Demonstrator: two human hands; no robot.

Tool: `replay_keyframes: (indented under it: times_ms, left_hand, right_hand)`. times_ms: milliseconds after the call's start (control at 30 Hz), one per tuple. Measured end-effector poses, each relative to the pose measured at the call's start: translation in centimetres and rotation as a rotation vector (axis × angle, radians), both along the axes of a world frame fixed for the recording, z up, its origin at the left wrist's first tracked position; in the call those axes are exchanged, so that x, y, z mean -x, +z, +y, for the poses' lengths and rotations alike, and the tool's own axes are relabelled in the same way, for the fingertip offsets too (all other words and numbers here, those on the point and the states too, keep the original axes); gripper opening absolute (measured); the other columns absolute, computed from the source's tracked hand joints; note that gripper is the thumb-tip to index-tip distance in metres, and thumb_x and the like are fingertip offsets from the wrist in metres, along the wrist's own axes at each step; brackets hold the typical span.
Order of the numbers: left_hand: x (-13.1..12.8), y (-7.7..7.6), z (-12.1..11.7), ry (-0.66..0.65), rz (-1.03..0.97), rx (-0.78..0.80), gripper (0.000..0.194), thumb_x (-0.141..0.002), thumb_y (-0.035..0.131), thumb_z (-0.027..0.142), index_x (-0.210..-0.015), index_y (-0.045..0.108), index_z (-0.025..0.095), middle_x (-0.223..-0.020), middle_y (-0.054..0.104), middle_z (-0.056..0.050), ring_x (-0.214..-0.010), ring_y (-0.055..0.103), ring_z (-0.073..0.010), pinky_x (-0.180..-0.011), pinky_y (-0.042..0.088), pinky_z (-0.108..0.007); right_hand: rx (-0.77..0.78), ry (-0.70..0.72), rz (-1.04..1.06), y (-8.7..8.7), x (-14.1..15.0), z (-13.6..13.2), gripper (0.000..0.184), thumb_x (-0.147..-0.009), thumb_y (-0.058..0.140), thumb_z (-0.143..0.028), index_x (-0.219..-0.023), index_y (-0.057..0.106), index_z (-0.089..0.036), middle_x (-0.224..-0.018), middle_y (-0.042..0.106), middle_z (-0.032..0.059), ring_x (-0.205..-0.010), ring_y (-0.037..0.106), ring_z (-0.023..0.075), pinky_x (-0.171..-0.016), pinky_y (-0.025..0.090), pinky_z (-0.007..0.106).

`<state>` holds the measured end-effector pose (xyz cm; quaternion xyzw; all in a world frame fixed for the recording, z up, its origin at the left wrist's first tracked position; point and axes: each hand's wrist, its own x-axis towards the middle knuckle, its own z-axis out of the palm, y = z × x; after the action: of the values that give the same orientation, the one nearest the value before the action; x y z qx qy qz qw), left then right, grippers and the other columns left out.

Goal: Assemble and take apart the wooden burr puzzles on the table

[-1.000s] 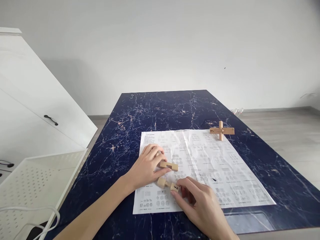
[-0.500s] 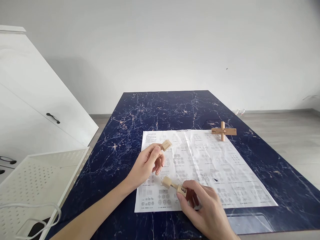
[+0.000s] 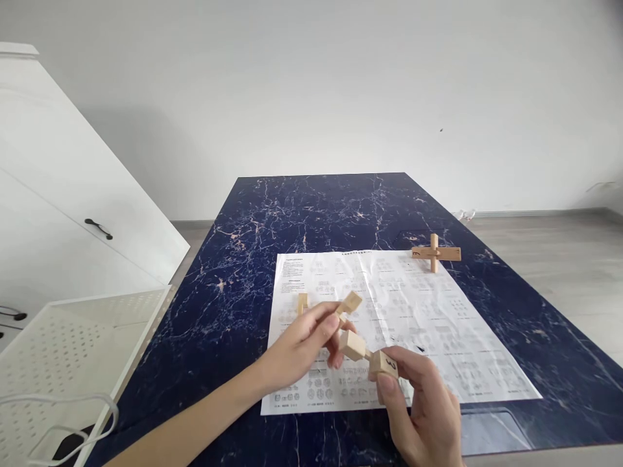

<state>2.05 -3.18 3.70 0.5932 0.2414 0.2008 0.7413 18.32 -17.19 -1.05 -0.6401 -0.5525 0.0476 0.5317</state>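
Note:
My left hand [image 3: 304, 340] is closed on a pale notched wooden puzzle piece; its squared end [image 3: 351, 302] sticks out past the fingertips, the rest hidden by the fingers. My right hand [image 3: 423, 399] pinches a second wooden puzzle piece [image 3: 353, 345] by the end marked "3". A thin neck joins that end to a plain block, which points left and sits close by my left fingers; whether they touch, I cannot tell. Behind my left hand, a third wooden piece [image 3: 302, 303] shows in part over the printed instruction sheet [image 3: 438, 324] beneath both hands.
On the sheet's far right corner rests a cross of two joined wooden pieces [image 3: 434, 253]. The sheet lies on a dark blue marbled table [image 3: 311, 214]. White cabinets [image 3: 73, 175] and a white perforated container [image 3: 73, 331] with a white cable [image 3: 109, 405] stand at left.
My left hand has moved right and slightly nearer with its piece, uncovering the third piece. My right hand has shifted right, its piece turned a little. The two held pieces are closer together.

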Motion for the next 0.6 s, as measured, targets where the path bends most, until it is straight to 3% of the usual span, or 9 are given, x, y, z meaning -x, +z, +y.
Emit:
replay_keyframes:
  times_ms: [100,333,467,600]
  left_hand:
    - [-0.2,0.1,-0.9,-0.083,0.03,0.007,0.054,-0.108,0.054,0.066,-0.132,0.062,0.018,-0.092,0.067,-0.005,-0.07,0.06,-0.0156,-0.076,0.053,-0.034]
    - [-0.2,0.7,-1.7,-0.136,0.063,-0.067,0.053,-0.109,0.055,0.061,-0.147,0.061,0.026,-0.104,0.072,-0.007,-0.055,0.048,-0.0082,-0.056,0.045,-0.026]
    - [-0.1,0.5,-1.9,-0.166,0.082,-0.049,0.055,-0.109,0.06,0.051,-0.159,0.051,0.031,-0.098,0.071,-0.003,-0.048,0.046,-0.0058,-0.05,0.046,-0.022]
    - [0.1,0.2,-1.9,-0.18,0.118,-0.016,0.075,-0.103,0.07,0.046,-0.169,0.035,0.036,-0.099,0.074,-0.003,-0.049,0.048,-0.0074,-0.046,0.046,-0.021]
  right_hand:
    - [-0.009,-0.033,-0.01,-0.3,0.0,0.1,0.024,-0.112,0.057,-0.045,-0.112,0.065,-0.022,-0.084,0.079,0.0058,-0.065,0.075,0.0201,-0.061,0.058,0.032]
    - [0.012,-0.055,0.029,-0.2,0.0,0.5,0.018,-0.111,0.06,-0.041,-0.112,0.064,-0.023,-0.077,0.076,0.0019,-0.062,0.072,0.0183,-0.058,0.055,0.029]
    - [0.004,0.009,0.109,0.2,0.1,0.6,0.016,-0.112,0.058,-0.039,-0.113,0.063,-0.023,-0.074,0.075,0.0008,-0.06,0.071,0.0172,-0.057,0.056,0.028]
    - [0.024,0.029,0.141,0.4,0.2,0.6,0.021,-0.112,0.058,-0.042,-0.113,0.064,-0.022,-0.076,0.077,0.0031,-0.057,0.069,0.0169,-0.055,0.055,0.03]
